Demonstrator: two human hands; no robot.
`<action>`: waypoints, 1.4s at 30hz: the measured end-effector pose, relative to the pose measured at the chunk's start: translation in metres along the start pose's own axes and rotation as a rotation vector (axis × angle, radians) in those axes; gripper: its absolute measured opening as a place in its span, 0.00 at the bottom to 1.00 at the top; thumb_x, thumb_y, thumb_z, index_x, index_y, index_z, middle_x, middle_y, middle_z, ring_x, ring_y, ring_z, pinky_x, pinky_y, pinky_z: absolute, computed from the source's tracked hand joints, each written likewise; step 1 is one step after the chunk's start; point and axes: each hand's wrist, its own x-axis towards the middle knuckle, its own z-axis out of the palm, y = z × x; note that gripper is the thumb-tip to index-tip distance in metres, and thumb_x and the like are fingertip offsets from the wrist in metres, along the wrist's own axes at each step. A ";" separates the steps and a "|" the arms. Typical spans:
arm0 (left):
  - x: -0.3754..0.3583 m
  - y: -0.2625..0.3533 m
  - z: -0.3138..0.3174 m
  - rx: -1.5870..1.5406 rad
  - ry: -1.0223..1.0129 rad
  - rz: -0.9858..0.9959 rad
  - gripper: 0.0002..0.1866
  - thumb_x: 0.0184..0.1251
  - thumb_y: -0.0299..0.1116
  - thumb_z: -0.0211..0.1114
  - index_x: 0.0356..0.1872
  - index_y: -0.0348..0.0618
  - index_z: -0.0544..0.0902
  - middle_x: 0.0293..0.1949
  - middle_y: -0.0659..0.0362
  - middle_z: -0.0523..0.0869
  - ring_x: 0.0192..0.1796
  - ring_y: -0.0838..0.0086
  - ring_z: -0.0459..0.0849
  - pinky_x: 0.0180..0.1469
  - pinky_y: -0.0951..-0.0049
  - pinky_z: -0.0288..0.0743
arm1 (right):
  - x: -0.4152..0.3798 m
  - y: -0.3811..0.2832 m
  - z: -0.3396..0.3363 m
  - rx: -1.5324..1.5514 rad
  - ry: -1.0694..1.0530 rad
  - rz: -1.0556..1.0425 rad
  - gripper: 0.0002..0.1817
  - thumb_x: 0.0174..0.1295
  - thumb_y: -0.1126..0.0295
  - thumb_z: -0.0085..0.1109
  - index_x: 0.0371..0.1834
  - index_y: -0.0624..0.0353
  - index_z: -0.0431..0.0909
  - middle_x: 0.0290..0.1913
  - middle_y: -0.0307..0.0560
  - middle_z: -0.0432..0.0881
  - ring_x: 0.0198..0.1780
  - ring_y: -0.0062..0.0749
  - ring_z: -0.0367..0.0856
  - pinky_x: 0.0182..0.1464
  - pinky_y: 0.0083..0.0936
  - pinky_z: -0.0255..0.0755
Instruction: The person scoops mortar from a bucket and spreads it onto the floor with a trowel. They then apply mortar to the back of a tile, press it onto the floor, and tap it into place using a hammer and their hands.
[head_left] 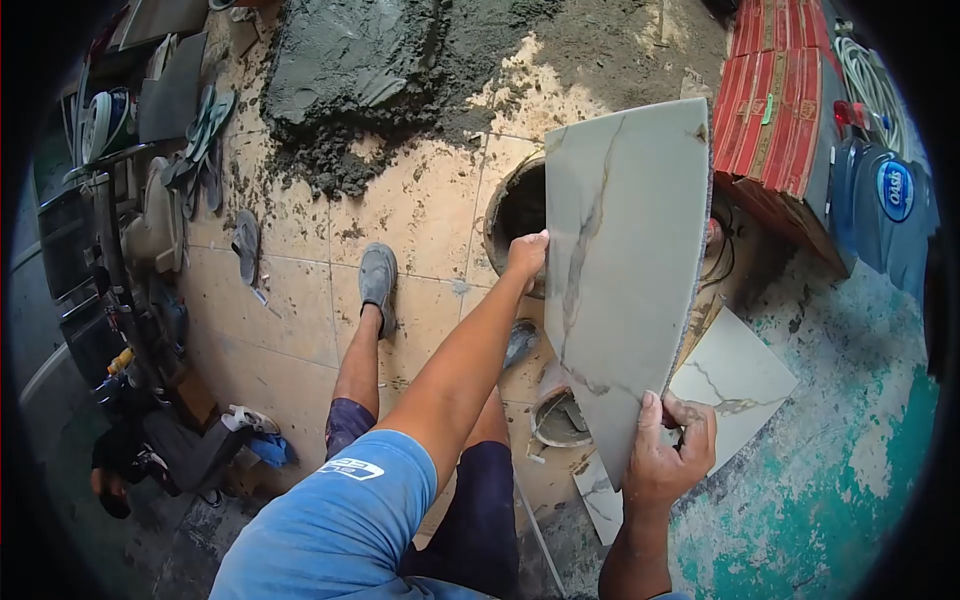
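Observation:
A cut wall tile (630, 230), pale with grey marble veins, is held up at a tilt in front of me. My left hand (527, 258) pinches its left edge, thumb on the face and fingers partly hidden. My right hand (672, 445) grips the narrow lower end, thumb on the face and fingers curled at the edge. Behind the tile, a round mortar-stained bucket (497, 225) is partly covered. Below it a smaller container (560, 418) stands near my feet. Another marble-patterned tile (740, 365) lies on the floor right of my right hand.
Wet grey mortar (350, 70) is heaped on the tiled floor ahead. Red boxes (775, 120) are stacked at the right beside a blue water jug (885, 200). A slipper (246, 246) lies left of my foot. Another person (185, 445) is at the lower left.

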 end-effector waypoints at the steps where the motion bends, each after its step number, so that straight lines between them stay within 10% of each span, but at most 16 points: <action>1: 0.004 -0.006 0.001 -0.006 0.002 0.002 0.17 0.76 0.41 0.53 0.47 0.38 0.83 0.42 0.58 0.86 0.43 0.73 0.82 0.48 0.71 0.74 | 0.000 0.000 0.000 -0.001 -0.002 -0.006 0.10 0.50 0.82 0.70 0.30 0.66 0.76 0.29 0.50 0.76 0.29 0.38 0.77 0.32 0.28 0.71; 10: -0.074 0.032 0.035 -0.296 0.043 0.039 0.17 0.72 0.39 0.59 0.47 0.34 0.84 0.43 0.58 0.87 0.45 0.76 0.82 0.48 0.70 0.76 | -0.017 -0.011 -0.055 -0.020 0.146 0.061 0.08 0.66 0.74 0.57 0.43 0.67 0.71 0.42 0.44 0.73 0.45 0.27 0.70 0.51 0.23 0.67; 14: -0.208 0.162 -0.022 -0.052 0.171 0.289 0.15 0.67 0.40 0.64 0.39 0.34 0.84 0.34 0.57 0.86 0.31 0.76 0.79 0.36 0.72 0.74 | 0.022 -0.073 -0.171 -0.126 0.294 0.268 0.18 0.66 0.64 0.63 0.45 0.73 0.76 0.39 0.49 0.79 0.40 0.31 0.73 0.44 0.29 0.72; 15: -0.247 0.203 -0.047 0.034 0.237 0.439 0.14 0.65 0.39 0.66 0.38 0.34 0.84 0.33 0.56 0.84 0.30 0.75 0.79 0.36 0.72 0.74 | 0.017 -0.019 -0.210 0.077 0.256 0.318 0.17 0.73 0.67 0.51 0.57 0.69 0.69 0.53 0.49 0.76 0.53 0.30 0.73 0.59 0.27 0.68; 18: -0.341 0.310 -0.104 0.029 0.242 0.579 0.11 0.60 0.35 0.72 0.33 0.37 0.84 0.30 0.55 0.81 0.30 0.72 0.79 0.35 0.71 0.74 | 0.018 -0.019 -0.217 0.643 0.170 0.469 0.21 0.74 0.63 0.48 0.62 0.70 0.67 0.56 0.51 0.75 0.56 0.33 0.74 0.61 0.30 0.68; 22: -0.360 0.374 -0.171 0.133 0.365 0.672 0.10 0.57 0.32 0.73 0.29 0.37 0.82 0.29 0.55 0.81 0.31 0.69 0.80 0.36 0.68 0.74 | 0.024 -0.081 -0.109 0.532 0.441 0.670 0.20 0.74 0.62 0.48 0.59 0.68 0.67 0.58 0.54 0.74 0.60 0.38 0.72 0.65 0.36 0.66; 27: -0.294 0.414 -0.284 0.316 0.520 0.670 0.11 0.56 0.33 0.73 0.27 0.36 0.81 0.28 0.52 0.82 0.31 0.63 0.80 0.37 0.65 0.74 | 0.038 -0.108 0.042 0.585 0.166 0.639 0.19 0.71 0.63 0.50 0.56 0.68 0.71 0.47 0.48 0.78 0.50 0.31 0.74 0.57 0.29 0.68; 32: -0.202 0.441 -0.363 0.440 0.640 0.487 0.09 0.57 0.32 0.73 0.30 0.37 0.83 0.26 0.59 0.84 0.28 0.79 0.78 0.33 0.74 0.73 | 0.108 -0.157 0.177 0.496 0.050 0.683 0.14 0.68 0.65 0.56 0.42 0.69 0.76 0.42 0.51 0.80 0.44 0.33 0.78 0.51 0.29 0.71; 42: -0.032 0.492 -0.445 0.409 0.799 0.309 0.10 0.56 0.33 0.73 0.29 0.37 0.83 0.25 0.59 0.83 0.28 0.75 0.78 0.34 0.70 0.73 | 0.232 -0.187 0.379 0.289 -0.138 0.801 0.19 0.64 0.56 0.61 0.38 0.66 0.77 0.37 0.59 0.84 0.41 0.52 0.82 0.47 0.40 0.73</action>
